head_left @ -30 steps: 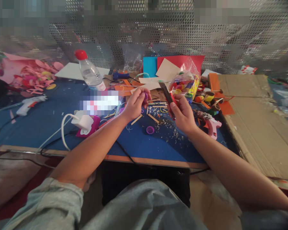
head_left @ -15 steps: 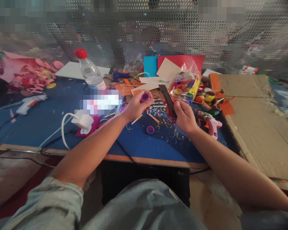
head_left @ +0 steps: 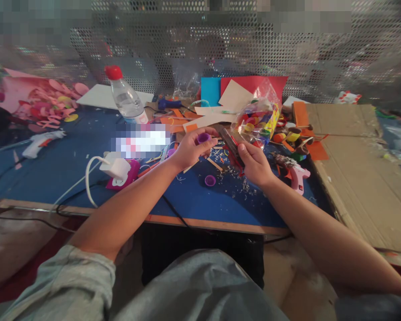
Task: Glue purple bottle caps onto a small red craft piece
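My left hand (head_left: 194, 149) is closed around a small round purple plastic cup (head_left: 203, 138), its hollow side facing up. In my right hand (head_left: 254, 162) is a long, dark stapler (head_left: 230, 141) with red along its lower side, gripped at its near end. Its far end points up and left, close to the fingertips of my left hand. A second purple cup (head_left: 210, 180) lies on the blue table (head_left: 200, 205) below my hands. Several thin wooden sticks (head_left: 214, 164) and white scraps are scattered beneath them.
A water bottle (head_left: 127, 100) with a red cap stands back left. A white plug (head_left: 115, 165) sits in a magenta power strip. At right are a pink glue gun (head_left: 297, 176), a plastic bag (head_left: 254, 120) of colourful pieces and cardboard (head_left: 357, 174). A white glue gun (head_left: 42, 143) lies far left.
The stapler has tilted, its far end lowering slightly and coming nearer my left hand. My left hand still holds the purple cup, nearly in the same place.
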Demonstrator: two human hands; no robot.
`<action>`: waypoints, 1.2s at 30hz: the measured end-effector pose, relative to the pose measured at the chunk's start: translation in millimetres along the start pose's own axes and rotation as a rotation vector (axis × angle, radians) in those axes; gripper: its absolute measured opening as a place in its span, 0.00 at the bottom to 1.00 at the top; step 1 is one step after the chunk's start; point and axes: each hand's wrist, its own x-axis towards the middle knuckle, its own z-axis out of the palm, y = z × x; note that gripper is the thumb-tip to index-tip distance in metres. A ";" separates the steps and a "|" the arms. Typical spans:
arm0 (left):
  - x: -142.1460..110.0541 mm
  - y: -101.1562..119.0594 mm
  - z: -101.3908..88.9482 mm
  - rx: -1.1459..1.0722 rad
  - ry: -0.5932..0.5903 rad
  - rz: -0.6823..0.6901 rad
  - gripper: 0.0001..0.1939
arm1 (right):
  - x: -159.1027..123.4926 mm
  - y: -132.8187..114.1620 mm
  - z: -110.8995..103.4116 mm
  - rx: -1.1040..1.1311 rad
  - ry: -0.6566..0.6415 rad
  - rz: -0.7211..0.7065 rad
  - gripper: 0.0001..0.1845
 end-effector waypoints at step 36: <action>7.8 -6.1 -15.0 0.459 0.374 0.254 0.24 | 8.1 16.5 -7.5 0.105 0.114 -0.066 0.20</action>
